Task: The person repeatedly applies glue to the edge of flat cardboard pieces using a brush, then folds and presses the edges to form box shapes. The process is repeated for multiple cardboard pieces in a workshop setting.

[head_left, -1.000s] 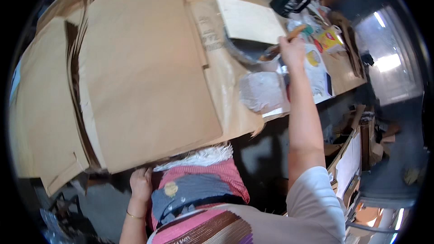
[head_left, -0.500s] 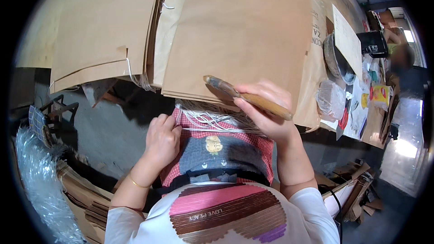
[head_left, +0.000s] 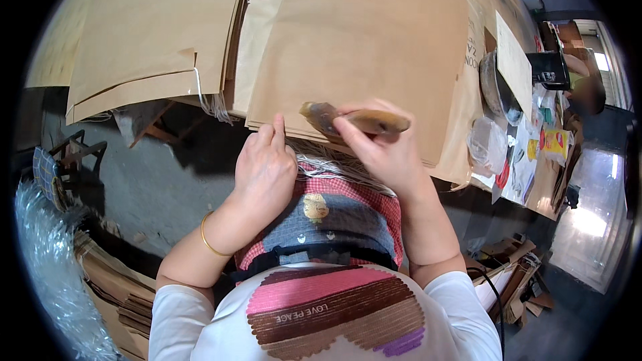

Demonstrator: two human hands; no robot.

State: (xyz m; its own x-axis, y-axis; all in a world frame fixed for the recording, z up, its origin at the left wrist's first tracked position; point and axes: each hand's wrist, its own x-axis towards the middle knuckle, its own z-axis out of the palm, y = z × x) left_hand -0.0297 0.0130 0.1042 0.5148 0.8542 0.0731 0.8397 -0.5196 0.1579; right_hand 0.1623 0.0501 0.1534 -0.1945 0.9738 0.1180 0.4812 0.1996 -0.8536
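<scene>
My right hand [head_left: 388, 140] grips a brush [head_left: 378, 121] by its wooden handle, over the front edge of a stack of brown paper sheets [head_left: 361, 33]. The brush's stained head points left, close to the top sheet. At the same edge, further left, is my left hand [head_left: 266, 164]. Its index finger stretches toward the paper while the other fingers curl in; whether they hold a string is hidden. A bundle of white strings [head_left: 328, 168] lies across my lap on a red-checked apron [head_left: 384, 217], below the paper's edge.
Another stack of brown paper [head_left: 147, 27], with white string handles, lies to the left. On the right are a bowl [head_left: 493, 87], a pale board [head_left: 513, 67], a plastic bag [head_left: 487, 144] and a yellow packet [head_left: 555, 145]. A person [head_left: 588, 93] is at the far right.
My left hand has moved up and right from beside my lap to the paper's front edge, its index finger now extended. My right hand has shifted slightly left, turning the brush more level.
</scene>
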